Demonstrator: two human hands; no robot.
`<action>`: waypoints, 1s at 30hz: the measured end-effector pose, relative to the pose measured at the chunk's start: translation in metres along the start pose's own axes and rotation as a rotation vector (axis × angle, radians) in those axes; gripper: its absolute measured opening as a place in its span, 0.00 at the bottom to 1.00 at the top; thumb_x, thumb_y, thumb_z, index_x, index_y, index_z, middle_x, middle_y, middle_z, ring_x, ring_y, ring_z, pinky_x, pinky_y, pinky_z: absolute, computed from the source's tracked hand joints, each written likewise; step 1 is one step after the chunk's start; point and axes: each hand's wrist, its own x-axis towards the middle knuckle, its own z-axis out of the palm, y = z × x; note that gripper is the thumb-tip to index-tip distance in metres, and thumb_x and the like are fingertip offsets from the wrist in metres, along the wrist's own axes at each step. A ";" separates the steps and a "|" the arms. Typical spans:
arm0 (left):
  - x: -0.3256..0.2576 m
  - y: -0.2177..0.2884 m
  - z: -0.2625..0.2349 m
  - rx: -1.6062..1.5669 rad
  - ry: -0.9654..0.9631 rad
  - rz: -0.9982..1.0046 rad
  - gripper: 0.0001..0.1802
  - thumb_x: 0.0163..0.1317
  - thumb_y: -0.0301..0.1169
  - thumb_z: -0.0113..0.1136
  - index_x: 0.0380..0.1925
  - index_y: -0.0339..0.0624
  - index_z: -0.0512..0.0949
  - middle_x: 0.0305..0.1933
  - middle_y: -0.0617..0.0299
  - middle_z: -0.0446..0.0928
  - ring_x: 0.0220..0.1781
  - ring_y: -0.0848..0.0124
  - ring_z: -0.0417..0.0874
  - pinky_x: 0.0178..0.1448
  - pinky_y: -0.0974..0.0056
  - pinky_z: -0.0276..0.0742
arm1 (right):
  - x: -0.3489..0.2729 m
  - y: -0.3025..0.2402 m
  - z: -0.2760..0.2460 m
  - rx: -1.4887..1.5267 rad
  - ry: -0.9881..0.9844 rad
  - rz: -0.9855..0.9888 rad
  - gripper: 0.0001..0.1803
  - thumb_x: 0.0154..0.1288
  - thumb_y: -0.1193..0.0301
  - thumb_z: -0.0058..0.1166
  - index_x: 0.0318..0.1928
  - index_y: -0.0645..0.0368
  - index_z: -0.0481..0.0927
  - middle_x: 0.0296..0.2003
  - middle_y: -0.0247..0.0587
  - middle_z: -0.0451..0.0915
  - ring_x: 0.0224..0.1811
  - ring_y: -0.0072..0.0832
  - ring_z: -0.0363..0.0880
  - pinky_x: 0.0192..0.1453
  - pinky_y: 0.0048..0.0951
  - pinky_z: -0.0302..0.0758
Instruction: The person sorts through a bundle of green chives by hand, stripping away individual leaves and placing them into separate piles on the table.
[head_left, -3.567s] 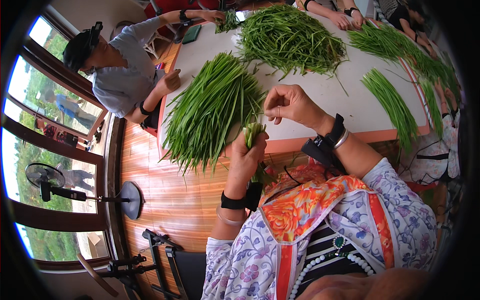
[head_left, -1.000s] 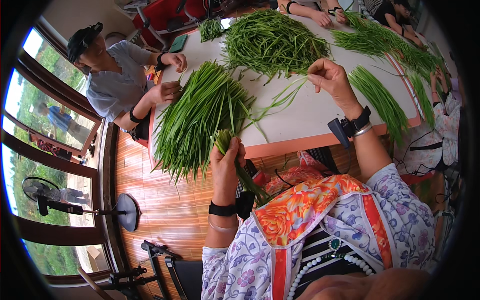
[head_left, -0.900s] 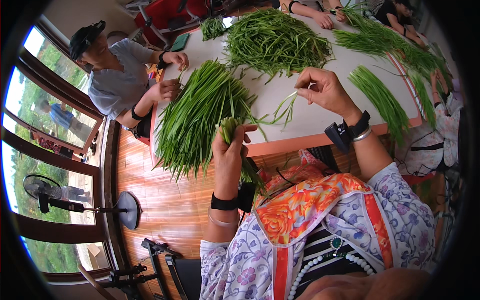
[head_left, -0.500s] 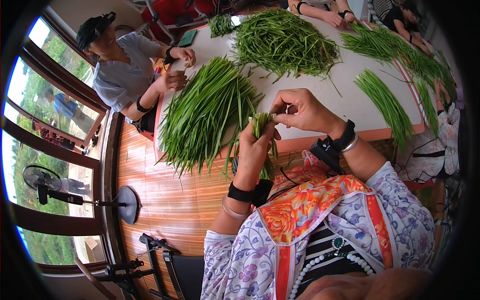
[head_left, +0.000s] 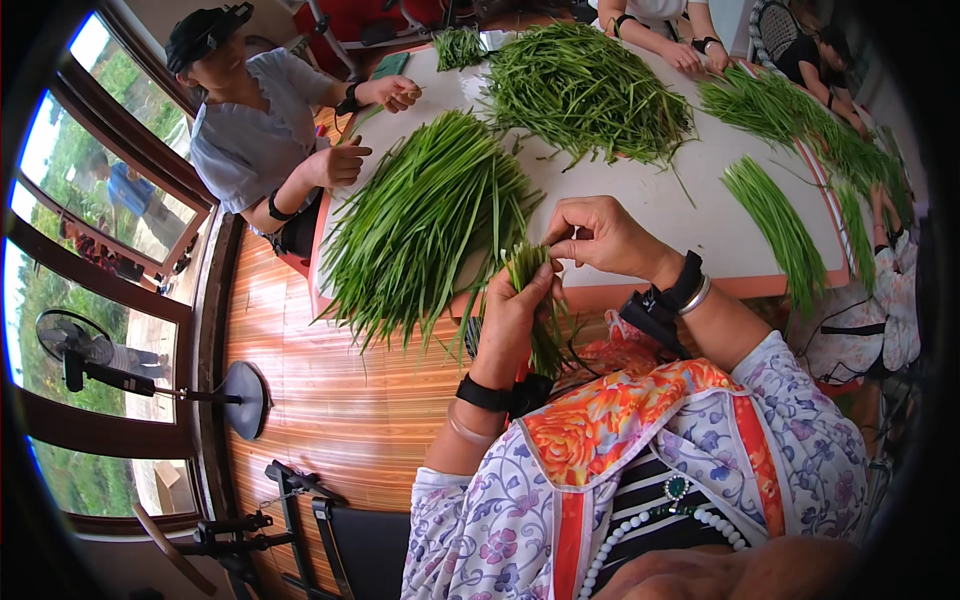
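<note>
My left hand (head_left: 516,312) is wrapped around a bunch of garlic chives (head_left: 526,266), its pale stem ends pointing up and its leaves hanging below my fist. At the edge of those ends, my right hand (head_left: 605,240) has thumb and forefinger pinched together; the small bit between the fingertips is mostly hidden. A large heap of long garlic chives (head_left: 425,225) lies on the white table (head_left: 640,205) just left of my hands, its leaves drooping over the near edge. Farther back rises a second pile of shorter green pieces (head_left: 590,95).
To the right lies a smaller row of chives (head_left: 775,230), with more chives (head_left: 800,115) along the far right edge. A co-worker (head_left: 265,130) sits at the left, and other people's hands (head_left: 700,57) are at the far side. A fan (head_left: 150,385) stands by the windows.
The view has shifted slightly. My two hands stay together at the bunch's stem ends, with the pinch barely moved. The left co-worker's hands have moved farther apart.
</note>
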 end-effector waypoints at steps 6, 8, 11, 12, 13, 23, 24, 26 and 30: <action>-0.007 -0.003 -0.008 -0.009 0.069 0.048 0.07 0.72 0.33 0.54 0.38 0.42 0.76 0.27 0.69 0.74 0.27 0.80 0.73 0.31 0.74 0.68 | 0.029 0.013 -0.007 -0.013 0.057 0.087 0.04 0.66 0.75 0.57 0.38 0.63 0.81 0.25 0.30 0.78 0.25 0.12 0.74 0.25 0.18 0.70; -0.013 -0.004 -0.010 -0.212 0.107 0.013 0.07 0.72 0.30 0.52 0.38 0.39 0.75 0.26 0.66 0.73 0.27 0.75 0.74 0.33 0.70 0.71 | 0.053 0.018 -0.018 -0.167 0.126 0.128 0.04 0.64 0.75 0.58 0.38 0.63 0.81 0.25 0.33 0.79 0.25 0.14 0.75 0.27 0.21 0.72; -0.018 0.001 -0.010 -0.254 0.077 -0.022 0.07 0.73 0.31 0.52 0.37 0.39 0.74 0.25 0.66 0.72 0.27 0.74 0.74 0.32 0.68 0.73 | 0.084 0.043 -0.028 -0.393 0.216 -0.088 0.06 0.63 0.74 0.59 0.39 0.63 0.81 0.30 0.32 0.79 0.30 0.16 0.76 0.33 0.23 0.76; -0.020 0.001 -0.010 -0.282 0.067 -0.041 0.07 0.73 0.31 0.52 0.37 0.40 0.74 0.25 0.66 0.71 0.26 0.74 0.74 0.32 0.68 0.73 | 0.092 0.049 -0.028 -0.396 0.217 -0.092 0.06 0.63 0.74 0.59 0.39 0.63 0.81 0.30 0.32 0.79 0.30 0.16 0.76 0.33 0.23 0.76; -0.022 0.001 -0.012 -0.242 0.057 -0.038 0.07 0.72 0.33 0.54 0.38 0.42 0.75 0.26 0.67 0.71 0.29 0.74 0.74 0.32 0.70 0.70 | 0.100 0.053 -0.025 -0.439 0.233 -0.135 0.06 0.62 0.74 0.60 0.39 0.63 0.81 0.31 0.34 0.80 0.30 0.19 0.77 0.34 0.25 0.76; -0.029 -0.004 -0.026 -0.257 0.102 0.026 0.07 0.71 0.32 0.55 0.37 0.41 0.74 0.25 0.66 0.70 0.28 0.73 0.74 0.31 0.68 0.72 | 0.133 0.080 0.001 -0.638 0.340 -0.236 0.08 0.55 0.75 0.63 0.36 0.60 0.80 0.30 0.42 0.76 0.29 0.37 0.78 0.36 0.37 0.74; -0.029 -0.004 -0.026 -0.250 0.107 0.034 0.07 0.71 0.32 0.55 0.37 0.41 0.74 0.25 0.66 0.70 0.28 0.73 0.74 0.31 0.68 0.73 | 0.133 0.082 0.000 -0.647 0.319 -0.230 0.08 0.55 0.75 0.63 0.35 0.61 0.79 0.30 0.43 0.76 0.30 0.37 0.78 0.37 0.36 0.74; -0.029 -0.005 -0.028 -0.246 0.110 0.041 0.07 0.71 0.32 0.55 0.37 0.40 0.74 0.25 0.66 0.70 0.27 0.72 0.74 0.31 0.68 0.73 | 0.133 0.085 -0.005 -0.658 0.295 -0.224 0.07 0.55 0.76 0.63 0.35 0.62 0.79 0.30 0.43 0.76 0.30 0.37 0.78 0.37 0.36 0.74; -0.028 -0.004 -0.030 -0.238 0.115 0.049 0.07 0.71 0.32 0.54 0.37 0.40 0.74 0.25 0.65 0.70 0.27 0.72 0.74 0.31 0.67 0.73 | 0.130 0.085 -0.009 -0.587 0.300 -0.251 0.07 0.54 0.76 0.63 0.33 0.63 0.78 0.29 0.44 0.78 0.31 0.37 0.79 0.37 0.34 0.75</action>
